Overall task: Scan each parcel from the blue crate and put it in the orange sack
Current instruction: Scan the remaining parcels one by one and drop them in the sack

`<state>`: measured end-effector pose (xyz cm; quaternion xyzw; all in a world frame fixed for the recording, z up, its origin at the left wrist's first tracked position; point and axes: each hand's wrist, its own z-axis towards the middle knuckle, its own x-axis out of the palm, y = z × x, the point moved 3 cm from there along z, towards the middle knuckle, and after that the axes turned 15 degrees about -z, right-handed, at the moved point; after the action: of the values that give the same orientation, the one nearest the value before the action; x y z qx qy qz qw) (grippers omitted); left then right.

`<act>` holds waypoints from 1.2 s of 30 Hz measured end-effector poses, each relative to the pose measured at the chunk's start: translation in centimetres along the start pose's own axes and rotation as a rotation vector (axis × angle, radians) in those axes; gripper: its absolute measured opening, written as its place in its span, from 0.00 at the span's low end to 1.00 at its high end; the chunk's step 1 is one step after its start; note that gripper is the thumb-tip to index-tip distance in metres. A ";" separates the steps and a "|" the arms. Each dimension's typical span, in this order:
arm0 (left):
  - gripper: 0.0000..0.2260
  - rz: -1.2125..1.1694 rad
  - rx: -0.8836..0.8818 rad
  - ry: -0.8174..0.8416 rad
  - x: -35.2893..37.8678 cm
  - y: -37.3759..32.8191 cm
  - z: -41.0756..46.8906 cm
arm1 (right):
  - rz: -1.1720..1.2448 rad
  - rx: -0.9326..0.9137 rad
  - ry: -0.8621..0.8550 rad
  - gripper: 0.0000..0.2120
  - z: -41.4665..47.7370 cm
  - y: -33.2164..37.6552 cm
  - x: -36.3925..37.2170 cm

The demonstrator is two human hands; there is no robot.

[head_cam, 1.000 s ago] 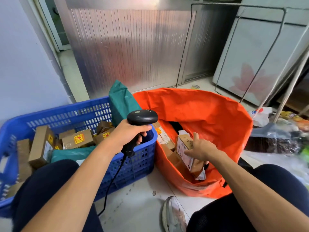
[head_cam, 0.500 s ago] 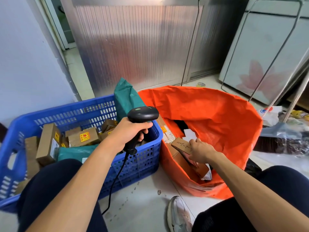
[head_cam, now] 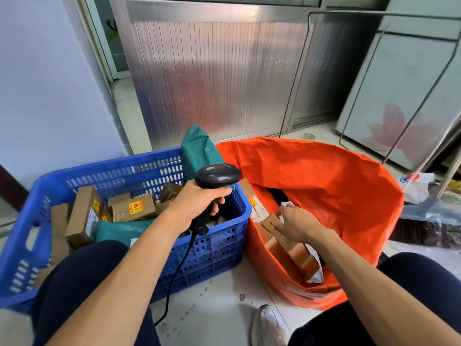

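Note:
The blue crate (head_cam: 112,166) stands on the floor at left, holding several small cardboard parcels (head_cam: 133,208) and a green mailer (head_cam: 197,156) propped in its far right corner. My left hand (head_cam: 197,206) grips a black barcode scanner (head_cam: 217,174) above the crate's right end. The orange sack (head_cam: 324,186) stands open just right of the crate. My right hand (head_cam: 299,223) reaches into the sack and rests with fairly straight fingers on a long cardboard box (head_cam: 294,253) lying on other parcels there.
The scanner's cable (head_cam: 174,278) hangs down to the floor between my knees. A white shoe (head_cam: 268,325) sits below the sack. Plastic bags and clutter (head_cam: 429,221) lie right of the sack, and a wire frame leans against a white cabinet (head_cam: 399,96) behind.
My right hand has lowered the cardboard box from upright to lying flat inside the sack, and its fingers have loosened. The scanner hand has barely moved.

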<state>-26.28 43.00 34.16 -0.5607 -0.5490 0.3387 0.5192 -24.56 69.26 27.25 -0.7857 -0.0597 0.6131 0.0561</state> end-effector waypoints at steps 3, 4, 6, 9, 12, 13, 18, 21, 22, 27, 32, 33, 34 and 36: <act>0.07 -0.025 0.020 -0.038 -0.6 -0.4 0.0 | 0.063 -0.034 -0.081 0.21 0.3 2.0 -2.5; 0.06 -0.031 0.027 -0.045 -0.9 -0.5 -0.1 | 0.103 -0.050 -0.104 0.20 0.4 2.7 -3.4; 0.06 -0.049 0.039 -0.064 -1.7 -0.8 -0.2 | 0.161 -0.093 -0.164 0.19 0.7 4.4 -5.2; 0.06 -0.065 0.053 -0.118 -3.4 -1.4 -0.5 | 0.197 -0.155 -0.251 0.17 0.9 7.1 -7.8; 0.06 -0.098 0.063 -0.187 -5.4 -2.1 -1.1 | 0.226 -0.210 -0.304 0.17 1.2 9.7 -9.9; 0.06 -0.108 0.069 -0.207 -6.1 -2.4 -1.4 | 0.240 -0.229 -0.315 0.16 1.3 10.7 -10.4; 0.03 -0.107 0.118 -0.288 -9.4 -3.4 -2.9 | 0.283 -0.303 -0.336 0.14 2.1 14.5 -12.2; 0.02 -0.127 0.120 -0.340 -11.0 -4.0 -4.3 | 0.283 -0.332 -0.330 0.13 2.4 16.5 -12.9; 0.03 -0.134 0.121 -0.351 -11.5 -4.2 -4.8 | 0.286 -0.343 -0.331 0.13 2.5 17.1 -13.1; 0.05 -0.143 0.147 -0.410 -14.8 -4.3 -6.9 | 0.293 -0.391 -0.314 0.13 3.3 20.1 -13.3; 0.03 -0.148 0.177 -0.482 -18.2 -4.0 -9.0 | 0.283 -0.436 -0.286 0.12 3.9 23.0 -13.1; 0.03 -0.158 0.180 -0.499 -19.0 -3.9 -9.5 | 0.284 -0.447 -0.281 0.12 4.1 23.7 -13.1; 0.03 -0.162 0.185 -0.514 -19.6 -3.9 -9.9 | 0.283 -0.451 -0.274 0.11 4.3 24.3 -12.9; 0.04 -0.165 0.194 -0.552 -20.8 -3.8 -11.0 | 0.279 -0.465 -0.259 0.10 4.6 25.6 -12.7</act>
<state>-20.36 20.03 36.37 -0.3488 -0.6780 0.4859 0.4272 -31.43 42.04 34.16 -0.6933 -0.0965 0.6799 -0.2183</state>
